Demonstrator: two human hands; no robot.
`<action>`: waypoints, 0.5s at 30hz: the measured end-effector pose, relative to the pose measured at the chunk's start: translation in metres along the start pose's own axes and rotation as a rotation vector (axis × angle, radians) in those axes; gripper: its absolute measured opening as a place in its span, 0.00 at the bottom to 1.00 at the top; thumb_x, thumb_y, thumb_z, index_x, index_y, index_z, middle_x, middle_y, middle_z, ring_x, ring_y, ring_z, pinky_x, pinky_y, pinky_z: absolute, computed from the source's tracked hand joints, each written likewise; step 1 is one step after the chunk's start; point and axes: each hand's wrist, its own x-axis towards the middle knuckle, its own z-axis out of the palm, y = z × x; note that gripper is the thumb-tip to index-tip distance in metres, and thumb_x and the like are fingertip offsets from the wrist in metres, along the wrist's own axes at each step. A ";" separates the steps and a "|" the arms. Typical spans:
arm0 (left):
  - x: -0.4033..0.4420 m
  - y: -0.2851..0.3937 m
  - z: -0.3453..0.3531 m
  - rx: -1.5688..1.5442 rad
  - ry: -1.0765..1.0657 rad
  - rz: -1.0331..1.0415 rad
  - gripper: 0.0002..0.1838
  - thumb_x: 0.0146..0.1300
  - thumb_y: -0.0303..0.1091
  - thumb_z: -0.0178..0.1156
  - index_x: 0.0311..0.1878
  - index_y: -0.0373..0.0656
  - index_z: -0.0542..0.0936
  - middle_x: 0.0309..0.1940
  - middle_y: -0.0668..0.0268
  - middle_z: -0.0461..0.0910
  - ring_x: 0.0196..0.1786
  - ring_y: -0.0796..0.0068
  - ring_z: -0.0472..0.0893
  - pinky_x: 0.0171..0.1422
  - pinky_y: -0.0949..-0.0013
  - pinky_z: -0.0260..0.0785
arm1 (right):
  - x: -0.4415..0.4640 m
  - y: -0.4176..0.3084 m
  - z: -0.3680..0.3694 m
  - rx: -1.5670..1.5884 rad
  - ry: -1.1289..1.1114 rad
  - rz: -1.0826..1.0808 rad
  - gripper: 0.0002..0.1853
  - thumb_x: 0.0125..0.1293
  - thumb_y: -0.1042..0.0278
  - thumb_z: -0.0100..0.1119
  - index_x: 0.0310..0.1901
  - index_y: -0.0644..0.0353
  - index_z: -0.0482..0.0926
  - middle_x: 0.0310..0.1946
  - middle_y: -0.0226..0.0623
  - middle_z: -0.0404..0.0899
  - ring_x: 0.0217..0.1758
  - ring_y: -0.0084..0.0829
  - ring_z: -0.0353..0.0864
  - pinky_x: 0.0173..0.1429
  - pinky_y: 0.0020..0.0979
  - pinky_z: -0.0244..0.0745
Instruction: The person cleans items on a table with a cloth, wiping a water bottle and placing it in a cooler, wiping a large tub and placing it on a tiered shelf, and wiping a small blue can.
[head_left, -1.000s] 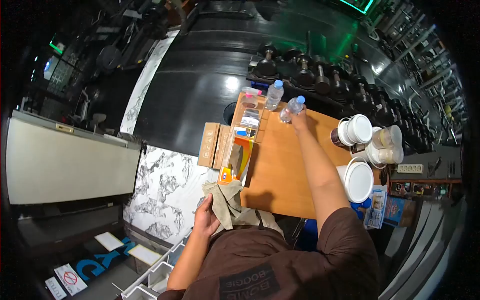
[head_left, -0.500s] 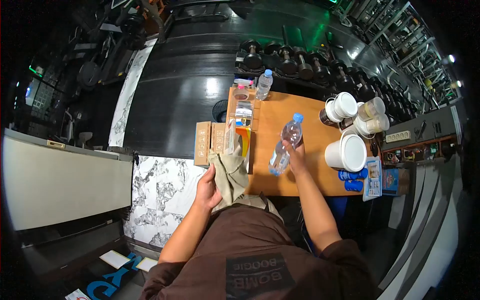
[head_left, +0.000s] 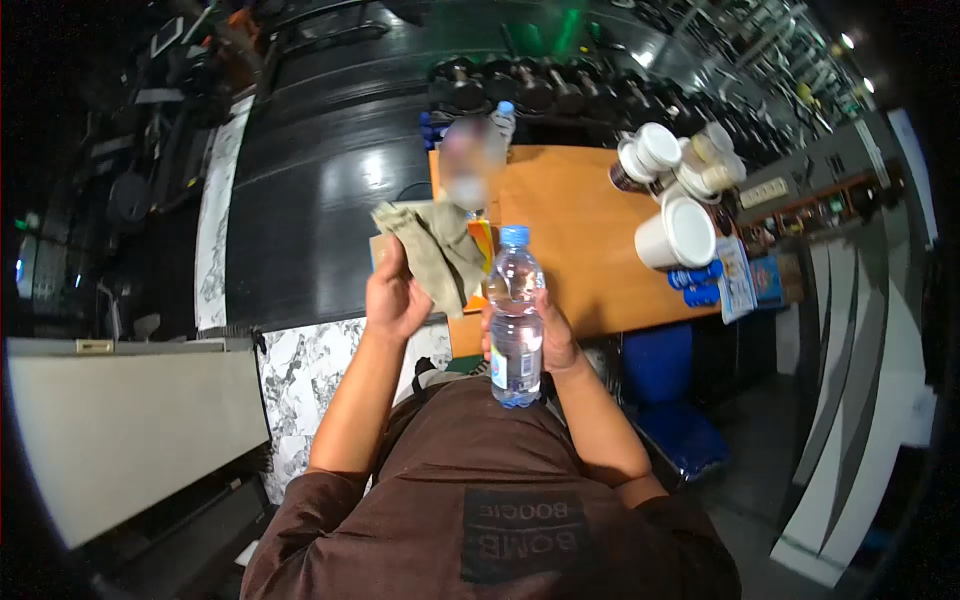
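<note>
Plastic and see-through, the bottle (head_left: 517, 345) is gripped by the right hand (head_left: 557, 335) by the near edge of the desk (head_left: 575, 195), the left hand (head_left: 396, 292) holds a cloth (head_left: 440, 240), and this holding step seems to call for a steady grip next.

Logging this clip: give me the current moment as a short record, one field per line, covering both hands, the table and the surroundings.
Left side: left hand holds a beige cloth
Right side: right hand holds a clear bottle, blue cap on
Table: wooden table, bearing a large white tub and smaller containers
Near table: blue chair
Beyond table: row of dumbbells
Unclear: blurred patch at the table's far left
</note>
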 end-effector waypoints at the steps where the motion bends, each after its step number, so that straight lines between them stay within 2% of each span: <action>1: 0.006 0.005 0.006 0.041 0.001 0.002 0.28 0.83 0.50 0.46 0.76 0.42 0.69 0.75 0.57 0.72 0.77 0.57 0.71 0.83 0.48 0.58 | 0.000 0.003 0.009 0.027 -0.045 -0.013 0.43 0.74 0.24 0.43 0.62 0.64 0.72 0.47 0.46 0.82 0.42 0.39 0.89 0.47 0.41 0.87; 2: 0.011 0.012 0.001 0.075 -0.041 0.006 0.29 0.83 0.51 0.45 0.77 0.42 0.67 0.76 0.57 0.71 0.78 0.57 0.69 0.84 0.49 0.58 | -0.001 0.006 0.018 0.036 -0.025 -0.031 0.42 0.76 0.25 0.42 0.62 0.64 0.72 0.46 0.47 0.83 0.42 0.39 0.89 0.46 0.41 0.87; 3: 0.014 0.014 0.020 0.238 0.055 0.031 0.30 0.83 0.50 0.47 0.78 0.41 0.66 0.76 0.57 0.70 0.78 0.57 0.70 0.83 0.50 0.58 | -0.002 0.007 0.026 0.042 -0.012 -0.045 0.41 0.77 0.26 0.41 0.62 0.63 0.73 0.46 0.49 0.83 0.41 0.39 0.89 0.46 0.41 0.87; 5: 0.015 0.016 0.051 0.526 -0.037 0.003 0.31 0.81 0.49 0.50 0.79 0.41 0.64 0.74 0.57 0.72 0.76 0.59 0.71 0.82 0.52 0.58 | -0.004 0.007 0.042 0.000 0.010 -0.030 0.40 0.77 0.26 0.40 0.61 0.63 0.74 0.45 0.50 0.83 0.39 0.40 0.89 0.45 0.41 0.87; 7: 0.012 0.027 0.061 0.852 -0.223 -0.231 0.30 0.79 0.48 0.55 0.74 0.38 0.71 0.72 0.58 0.72 0.74 0.63 0.72 0.79 0.58 0.60 | -0.006 0.013 0.049 -0.039 0.025 -0.009 0.39 0.78 0.27 0.38 0.59 0.63 0.76 0.44 0.51 0.83 0.38 0.41 0.89 0.45 0.41 0.87; 9: 0.018 0.027 0.090 1.237 -0.511 -0.212 0.26 0.79 0.46 0.55 0.70 0.36 0.74 0.68 0.61 0.75 0.69 0.65 0.74 0.76 0.60 0.62 | -0.010 0.022 0.049 0.036 0.074 0.055 0.40 0.78 0.26 0.36 0.57 0.61 0.77 0.43 0.50 0.84 0.37 0.43 0.89 0.43 0.42 0.87; 10: 0.020 0.022 0.098 1.421 -0.631 -0.009 0.21 0.81 0.43 0.53 0.63 0.35 0.75 0.58 0.61 0.78 0.61 0.63 0.77 0.69 0.61 0.66 | -0.011 0.021 0.056 0.090 0.101 0.052 0.40 0.78 0.26 0.35 0.54 0.62 0.79 0.42 0.49 0.84 0.36 0.43 0.89 0.42 0.42 0.86; 11: 0.019 0.022 0.099 1.421 -0.633 -0.010 0.21 0.81 0.43 0.53 0.63 0.35 0.75 0.58 0.61 0.78 0.61 0.63 0.77 0.69 0.61 0.66 | -0.011 0.024 0.058 0.091 0.101 0.050 0.40 0.78 0.26 0.35 0.54 0.62 0.79 0.42 0.49 0.84 0.36 0.43 0.89 0.42 0.42 0.86; 13: 0.020 0.023 0.101 1.774 -0.626 0.004 0.16 0.82 0.40 0.50 0.56 0.35 0.75 0.49 0.56 0.76 0.56 0.57 0.78 0.62 0.61 0.68 | -0.010 0.027 0.060 0.165 0.095 0.058 0.41 0.78 0.25 0.34 0.55 0.61 0.78 0.41 0.48 0.84 0.36 0.43 0.88 0.41 0.43 0.86; 14: 0.019 0.021 0.102 1.879 -0.598 0.037 0.14 0.82 0.41 0.51 0.50 0.37 0.74 0.45 0.51 0.75 0.51 0.48 0.79 0.55 0.55 0.71 | -0.011 0.028 0.061 0.154 0.125 0.071 0.39 0.79 0.27 0.36 0.57 0.61 0.77 0.41 0.47 0.84 0.35 0.40 0.88 0.40 0.40 0.86; 15: 0.017 0.019 0.107 1.880 -0.597 0.037 0.14 0.82 0.41 0.51 0.50 0.37 0.74 0.45 0.51 0.75 0.51 0.48 0.79 0.55 0.55 0.71 | -0.010 0.028 0.066 0.155 0.123 0.071 0.39 0.79 0.27 0.36 0.57 0.61 0.77 0.41 0.47 0.84 0.35 0.40 0.88 0.40 0.40 0.86</action>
